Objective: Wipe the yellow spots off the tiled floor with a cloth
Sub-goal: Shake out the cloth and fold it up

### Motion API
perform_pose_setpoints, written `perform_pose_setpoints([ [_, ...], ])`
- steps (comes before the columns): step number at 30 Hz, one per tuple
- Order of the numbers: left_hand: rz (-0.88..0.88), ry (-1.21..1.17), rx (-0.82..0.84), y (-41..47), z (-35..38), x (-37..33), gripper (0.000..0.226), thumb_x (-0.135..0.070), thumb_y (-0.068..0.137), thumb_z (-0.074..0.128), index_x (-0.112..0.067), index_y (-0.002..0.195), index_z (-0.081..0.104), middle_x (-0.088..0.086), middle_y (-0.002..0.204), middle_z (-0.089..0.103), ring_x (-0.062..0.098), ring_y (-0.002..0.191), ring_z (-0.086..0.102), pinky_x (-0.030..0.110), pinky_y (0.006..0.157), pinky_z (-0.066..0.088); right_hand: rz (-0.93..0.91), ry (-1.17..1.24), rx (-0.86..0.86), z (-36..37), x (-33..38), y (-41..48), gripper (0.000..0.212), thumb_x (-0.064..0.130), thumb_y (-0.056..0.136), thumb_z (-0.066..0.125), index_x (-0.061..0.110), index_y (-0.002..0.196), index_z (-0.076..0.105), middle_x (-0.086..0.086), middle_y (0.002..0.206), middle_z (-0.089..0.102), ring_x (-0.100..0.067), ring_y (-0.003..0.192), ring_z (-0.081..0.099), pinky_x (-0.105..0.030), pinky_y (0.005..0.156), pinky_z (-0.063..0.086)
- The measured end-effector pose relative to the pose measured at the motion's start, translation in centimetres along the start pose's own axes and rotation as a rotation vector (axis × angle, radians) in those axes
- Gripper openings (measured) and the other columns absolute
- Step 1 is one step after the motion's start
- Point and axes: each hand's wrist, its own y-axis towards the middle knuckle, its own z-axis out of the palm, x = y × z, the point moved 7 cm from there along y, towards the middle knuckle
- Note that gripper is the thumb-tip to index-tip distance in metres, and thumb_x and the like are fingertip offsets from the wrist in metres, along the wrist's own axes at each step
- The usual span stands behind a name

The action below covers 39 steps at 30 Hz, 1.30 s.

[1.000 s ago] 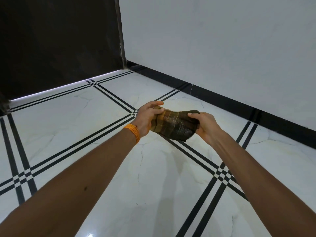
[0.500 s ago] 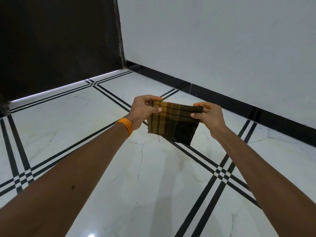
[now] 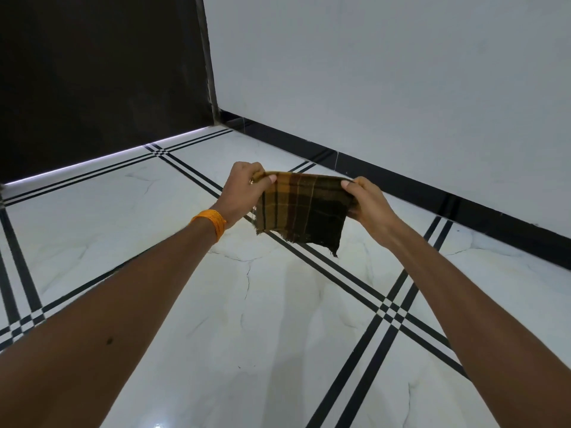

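Observation:
A brown, yellow and black checked cloth (image 3: 304, 208) hangs spread out in the air above the white tiled floor (image 3: 272, 319). My left hand (image 3: 245, 188) pinches its top left corner; an orange band sits on that wrist. My right hand (image 3: 366, 200) pinches the top right corner. The cloth's lower edge hangs free, apart from the floor. Faint yellowish patches show on the tile (image 3: 315, 285) below the cloth and near the right wall; I cannot make out distinct spots.
A white wall with a black skirting (image 3: 401, 183) runs along the right. A dark panel (image 3: 102, 72) closes the far left, with a bright strip at its base. Black triple lines (image 3: 383, 307) cross the floor.
The cloth was bunched between both hands a second ago; my hands have since moved apart and up, stretching it flat by its top corners.

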Motion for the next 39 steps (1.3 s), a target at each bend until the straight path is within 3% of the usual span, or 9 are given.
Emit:
perform_pose_setpoints([
  [4,-0.266,-0.476,0.120,-0.4,1.6,-1.0,0.033,-0.044,0.105,0.042,-0.017,0.113,0.059,0.005,0.108,0.066,0.022,0.105,0.062,0.041,0.098,0.047,0.293,0.618,0.016,2.3,-1.5,-1.3,0.062,0.065,0.093,0.056,0.011,0.121,0.067,-0.014,0.117,0.075,-0.033,0.111,0.070,-0.048,0.093,0.056],
  [8,-0.425,-0.549,0.139,-1.2,3.3,-0.8,0.040,-0.049,0.104,0.043,-0.014,0.092,0.058,0.007,0.083,0.062,0.022,0.087,0.065,0.041,0.099,0.049,0.580,0.698,0.271,7.5,-5.5,-4.0,0.094,0.088,0.080,0.043,0.003,0.115,0.067,-0.021,0.128,0.067,-0.042,0.118,0.062,-0.053,0.108,0.044],
  [12,-0.608,-0.732,0.245,-2.3,2.9,1.1,0.026,-0.035,0.096,0.065,-0.011,0.087,0.067,0.007,0.076,0.069,0.022,0.079,0.069,0.040,0.091,0.056,0.405,0.764,0.347,6.8,-4.0,-4.4,0.031,0.030,0.093,0.064,0.008,0.114,0.068,-0.016,0.120,0.067,-0.032,0.107,0.069,-0.045,0.094,0.058],
  [15,-0.595,-0.809,0.398,-2.9,2.8,1.1,0.019,-0.021,0.086,0.073,-0.011,0.101,0.071,0.010,0.093,0.074,0.026,0.097,0.070,0.040,0.087,0.056,0.296,0.946,0.230,4.3,-3.3,-3.0,0.047,0.002,0.086,0.065,0.004,0.132,0.061,-0.020,0.128,0.066,-0.032,0.115,0.067,-0.039,0.096,0.059],
  [20,-0.672,-0.810,0.379,-3.2,3.7,2.3,0.025,0.001,0.086,0.069,-0.005,0.111,0.066,0.016,0.108,0.071,0.028,0.104,0.068,0.036,0.082,0.060,0.488,0.595,0.260,5.8,-5.2,-3.8,0.041,-0.002,0.083,0.068,0.002,0.124,0.065,-0.024,0.131,0.066,-0.037,0.117,0.066,-0.046,0.095,0.059],
  [24,-0.568,-0.748,0.339,-2.3,3.4,2.5,0.033,-0.005,0.095,0.063,-0.011,0.127,0.060,0.015,0.124,0.068,0.034,0.117,0.063,0.054,0.102,0.050,0.419,0.539,0.233,5.2,-5.3,-3.1,0.044,0.010,0.089,0.070,0.014,0.132,0.063,-0.015,0.128,0.071,-0.036,0.123,0.063,-0.057,0.098,0.053],
  [31,-0.476,-0.603,0.279,-2.0,3.1,1.9,0.031,-0.016,0.100,0.059,-0.020,0.131,0.054,0.013,0.127,0.063,0.029,0.113,0.064,0.045,0.093,0.057,0.361,0.523,0.136,3.2,-3.7,-2.0,0.041,0.010,0.092,0.066,0.010,0.132,0.058,-0.017,0.123,0.072,-0.031,0.107,0.072,-0.036,0.070,0.063],
  [36,-0.464,-0.492,0.165,-1.8,2.2,3.3,0.060,-0.029,0.095,0.067,-0.028,0.147,0.036,0.015,0.124,0.054,0.029,0.112,0.061,0.046,0.095,0.056,0.285,0.334,0.154,1.9,-3.6,-1.7,0.043,0.005,0.090,0.070,0.003,0.132,0.060,-0.018,0.124,0.070,-0.033,0.118,0.067,-0.037,0.081,0.063],
  [39,-0.367,-0.504,0.146,-1.5,2.0,3.2,0.051,-0.028,0.098,0.064,-0.030,0.144,0.043,0.015,0.118,0.056,0.032,0.115,0.060,0.046,0.098,0.055,0.235,0.296,0.074,1.2,-3.4,-1.5,0.050,0.004,0.087,0.075,0.002,0.133,0.055,-0.020,0.125,0.068,-0.035,0.116,0.067,-0.039,0.087,0.062],
])
